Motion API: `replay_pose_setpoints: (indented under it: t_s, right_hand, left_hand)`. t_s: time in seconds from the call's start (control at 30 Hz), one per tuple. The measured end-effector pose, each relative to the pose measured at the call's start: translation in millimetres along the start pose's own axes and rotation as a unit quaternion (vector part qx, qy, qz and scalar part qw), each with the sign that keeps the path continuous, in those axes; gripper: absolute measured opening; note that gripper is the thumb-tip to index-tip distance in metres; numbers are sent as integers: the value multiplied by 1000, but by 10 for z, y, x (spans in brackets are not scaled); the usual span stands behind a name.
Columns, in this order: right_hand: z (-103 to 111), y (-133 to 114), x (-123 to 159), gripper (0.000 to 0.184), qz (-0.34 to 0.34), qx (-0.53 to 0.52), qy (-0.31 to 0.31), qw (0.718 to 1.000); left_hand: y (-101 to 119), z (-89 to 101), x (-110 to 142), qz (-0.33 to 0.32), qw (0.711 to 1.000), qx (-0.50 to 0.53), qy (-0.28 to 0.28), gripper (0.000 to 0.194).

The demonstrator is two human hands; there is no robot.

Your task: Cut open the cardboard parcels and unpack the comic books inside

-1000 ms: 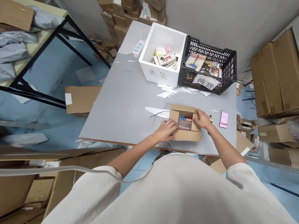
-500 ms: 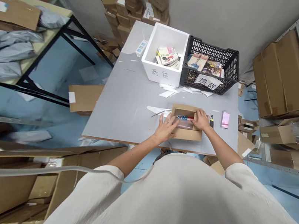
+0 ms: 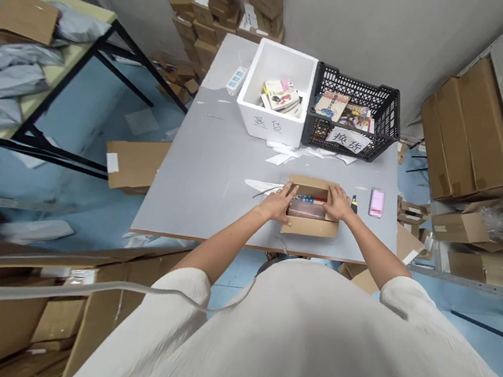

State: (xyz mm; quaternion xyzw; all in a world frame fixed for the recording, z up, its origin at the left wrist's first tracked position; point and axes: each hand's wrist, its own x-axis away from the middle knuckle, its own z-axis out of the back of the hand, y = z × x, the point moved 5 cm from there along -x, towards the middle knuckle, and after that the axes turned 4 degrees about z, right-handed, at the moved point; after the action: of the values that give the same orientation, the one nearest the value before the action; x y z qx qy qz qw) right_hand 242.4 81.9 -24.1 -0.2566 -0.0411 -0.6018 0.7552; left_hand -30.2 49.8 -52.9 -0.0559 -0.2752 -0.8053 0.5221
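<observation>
An opened cardboard box (image 3: 309,227) lies on the grey table near its front edge, flaps folded out. Inside are what look like books (image 3: 307,210), one with a colourful strip along it; the rest of the contents cannot be made out. My left hand (image 3: 278,204) grips the box's left end, thumb at the front and fingers toward the back. At the right end, my right hand (image 3: 337,202) holds the wall with its fingers bent over it. A cutter with a yellow and black handle (image 3: 354,204) rests just right of my right hand.
Behind the box stand a white foam bin (image 3: 270,129) and a black plastic crate (image 3: 385,130), both with books in them. Paper scraps (image 3: 279,157) lie before them. A phone (image 3: 376,203) is at the table's right, a power strip (image 3: 236,80) at the back left.
My left hand has moved from over the box's contents to its left end, uncovering more of what is inside. My right hand stays at the right end.
</observation>
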Motion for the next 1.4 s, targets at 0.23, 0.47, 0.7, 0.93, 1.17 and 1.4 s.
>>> replay_pose_setpoints:
  t_s: [0.23, 0.47, 0.7, 0.93, 1.17, 1.4]
  right_hand:
    - [345, 488, 296, 92, 39, -77, 85, 993]
    - [322, 916, 621, 82, -38, -31, 114, 992]
    - [249, 451, 523, 47, 1, 122, 28, 992]
    - [169, -550, 240, 35, 160, 154, -43, 974]
    - [-264, -1010, -110, 30, 174, 121, -150, 966]
    - [-504, -1017, -346, 22, 182, 133, -207, 952]
  left_hand:
    - [-79, -37, -137, -24, 1000, 6, -8, 165]
    - [-103, -21, -93, -28, 999, 19, -9, 164]
    - [-105, -24, -21, -37, 999, 37, 5, 159]
    - [-118, -73, -43, -40, 998, 42, 21, 159]
    - [-142, -144, -60, -50, 997, 56, 28, 160]
    - [-140, -160, -14, -68, 994, 73, 46, 157]
